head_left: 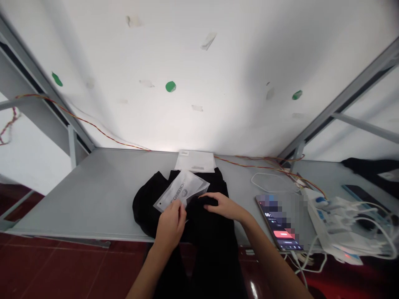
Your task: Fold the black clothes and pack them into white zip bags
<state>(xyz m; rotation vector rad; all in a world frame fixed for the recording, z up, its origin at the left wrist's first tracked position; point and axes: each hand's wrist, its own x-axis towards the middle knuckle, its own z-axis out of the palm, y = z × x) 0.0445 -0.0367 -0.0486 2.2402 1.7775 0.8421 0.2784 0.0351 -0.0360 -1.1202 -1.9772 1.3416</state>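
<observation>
A frosted plastic bag with dark printed lettering lies slanted over black cloth on the grey table. My left hand is closed on the bag's lower edge, thumb against fingers. To its right, my right hand pinches a fold of the black garment, its fingers bent round the cloth. The garment's shape is hard to make out, since it blends with the dark clothing on my legs below. More black cloth bulges out left of the bag. Behind it lies a flat white packet with a small label.
Right of my forearm lies a lit phone with a cable. Beyond it is a white power strip with tangled white cables. A twisted red-yellow wire runs along the white back panel. Metal frame posts flank both sides.
</observation>
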